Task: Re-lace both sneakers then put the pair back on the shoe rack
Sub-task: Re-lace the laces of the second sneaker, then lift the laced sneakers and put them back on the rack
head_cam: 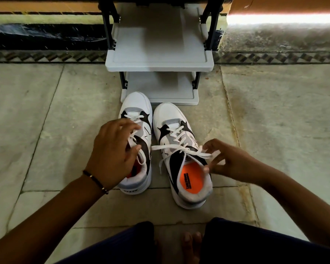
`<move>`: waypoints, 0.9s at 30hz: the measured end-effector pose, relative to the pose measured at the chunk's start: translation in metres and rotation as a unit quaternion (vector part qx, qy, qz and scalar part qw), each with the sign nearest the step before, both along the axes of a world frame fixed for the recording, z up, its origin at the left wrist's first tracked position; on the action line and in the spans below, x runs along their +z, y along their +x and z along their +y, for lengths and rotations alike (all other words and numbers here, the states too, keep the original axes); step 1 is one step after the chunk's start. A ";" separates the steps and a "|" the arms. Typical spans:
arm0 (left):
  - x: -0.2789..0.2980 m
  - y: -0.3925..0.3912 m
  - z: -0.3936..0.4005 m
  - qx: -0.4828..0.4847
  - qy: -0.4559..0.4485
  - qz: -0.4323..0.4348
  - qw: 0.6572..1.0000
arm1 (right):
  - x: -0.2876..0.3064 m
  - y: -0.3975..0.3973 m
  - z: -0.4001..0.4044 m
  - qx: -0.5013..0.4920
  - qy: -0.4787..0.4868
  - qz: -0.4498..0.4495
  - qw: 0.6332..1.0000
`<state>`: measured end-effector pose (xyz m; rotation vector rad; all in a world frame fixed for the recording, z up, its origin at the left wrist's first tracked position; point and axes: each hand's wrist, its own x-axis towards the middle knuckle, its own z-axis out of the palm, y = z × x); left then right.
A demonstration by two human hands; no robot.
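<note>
Right hand: my right hand has its fingers pinched on the white lace at the collar of the right sneaker.
Left hand: my left hand rests spread over the left sneaker, fingers curled loosely among its laces, clamped on nothing I can make out.
Step in hand: lacing looks done up both sneakers; I judge I am at the top eyelets, with the loose ends untied.
Next move: draw the ends even and knot them, then lift the pair.
Shoe rack: the grey shoe rack stands just beyond the toes.
Count: two sneakers, side by side on the floor; two rack shelves fully in view.
</note>
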<state>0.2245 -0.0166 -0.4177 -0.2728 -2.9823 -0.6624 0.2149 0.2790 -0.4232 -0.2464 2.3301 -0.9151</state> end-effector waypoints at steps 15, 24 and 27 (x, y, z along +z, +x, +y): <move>-0.020 0.036 0.014 0.229 0.343 -0.359 0.837 | -0.022 0.038 -0.062 -0.198 -0.132 -0.054 0.970; -0.014 0.044 0.018 0.271 0.357 -0.411 0.794 | -0.017 0.044 -0.068 -0.251 -0.205 -0.116 0.939; -0.007 0.046 0.016 0.261 0.368 -0.421 0.787 | -0.011 0.046 -0.065 -0.262 -0.226 -0.140 0.928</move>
